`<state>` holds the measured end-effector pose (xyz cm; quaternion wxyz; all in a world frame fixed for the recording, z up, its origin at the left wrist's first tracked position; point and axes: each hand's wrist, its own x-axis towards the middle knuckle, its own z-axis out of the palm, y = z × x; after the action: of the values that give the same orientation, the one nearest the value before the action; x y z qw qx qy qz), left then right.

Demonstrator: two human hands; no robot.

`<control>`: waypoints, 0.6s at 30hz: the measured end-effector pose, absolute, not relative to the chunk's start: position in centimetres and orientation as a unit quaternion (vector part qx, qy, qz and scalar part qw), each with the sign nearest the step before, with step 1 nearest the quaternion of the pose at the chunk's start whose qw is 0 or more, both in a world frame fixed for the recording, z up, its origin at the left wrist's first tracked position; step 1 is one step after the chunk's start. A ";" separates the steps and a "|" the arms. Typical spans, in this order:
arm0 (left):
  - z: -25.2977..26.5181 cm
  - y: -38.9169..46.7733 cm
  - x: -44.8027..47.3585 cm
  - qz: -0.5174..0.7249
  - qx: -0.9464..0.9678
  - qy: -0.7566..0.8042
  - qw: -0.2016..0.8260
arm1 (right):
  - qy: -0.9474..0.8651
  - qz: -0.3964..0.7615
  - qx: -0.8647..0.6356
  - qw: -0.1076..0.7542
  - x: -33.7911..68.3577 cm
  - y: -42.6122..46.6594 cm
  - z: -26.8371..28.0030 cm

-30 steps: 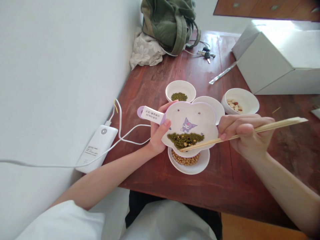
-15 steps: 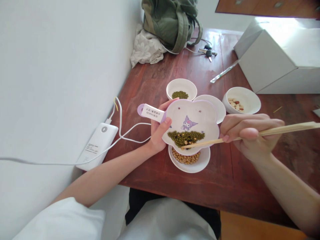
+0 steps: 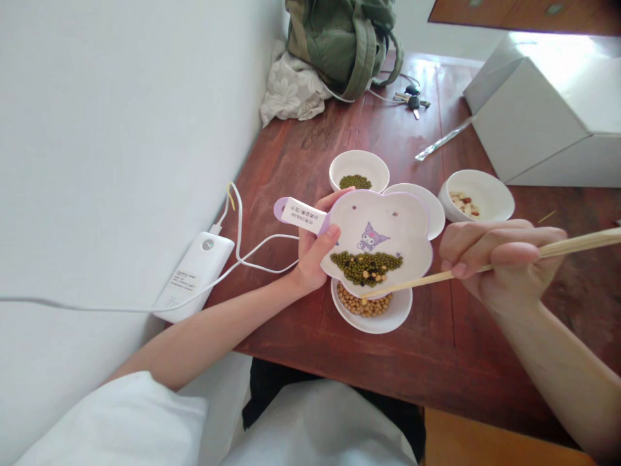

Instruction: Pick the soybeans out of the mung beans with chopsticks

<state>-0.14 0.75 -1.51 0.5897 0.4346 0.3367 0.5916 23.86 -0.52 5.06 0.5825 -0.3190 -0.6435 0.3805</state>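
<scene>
My left hand (image 3: pixel 315 255) grips a white, flower-shaped bowl (image 3: pixel 407 223) with a lilac rim and a labelled handle, holding it tilted toward me. Green mung beans (image 3: pixel 361 266) lie in its lower part, mixed with a few yellow and dark beans. My right hand (image 3: pixel 504 259) is closed around wooden chopsticks (image 3: pixel 431 280). Their tips are at the bowl's near rim, above a white dish (image 3: pixel 400 314) of soybeans (image 3: pixel 361 305). A small yellow bean seems to be at the tips. The flower-shaped bowl partly covers this dish.
Behind stand a bowl (image 3: pixel 359 158) with mung beans, a white dish (image 3: pixel 434 210), and a bowl (image 3: pixel 495 194) with nuts. A white box (image 3: pixel 538 123) is at right, keys (image 3: pixel 413 101) and a green bag (image 3: pixel 334 45) at the back. A cabled power bank (image 3: pixel 196 275) leans at left.
The chopstick tips have moved from among the beans inside the bowl to its near rim, over the soybean dish. The whole view has shifted slightly.
</scene>
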 end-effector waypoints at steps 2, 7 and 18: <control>-1.4 0.8 -0.1 0.595 0.435 0.344 0.582 | -0.629 0.379 -0.327 0.594 23.9 -0.5 5.3; -1.2 1.1 0.2 0.616 0.411 0.334 0.583 | -0.679 0.348 -0.298 0.573 24.6 -1.5 6.7; -1.5 1.2 0.3 0.647 0.409 0.326 0.555 | -0.848 0.233 -0.267 0.393 21.7 -3.8 8.1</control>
<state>0.27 1.19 -1.48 0.5552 0.4091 0.3257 0.6468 21.71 -3.80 8.12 0.3932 -0.2670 -0.8483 0.2335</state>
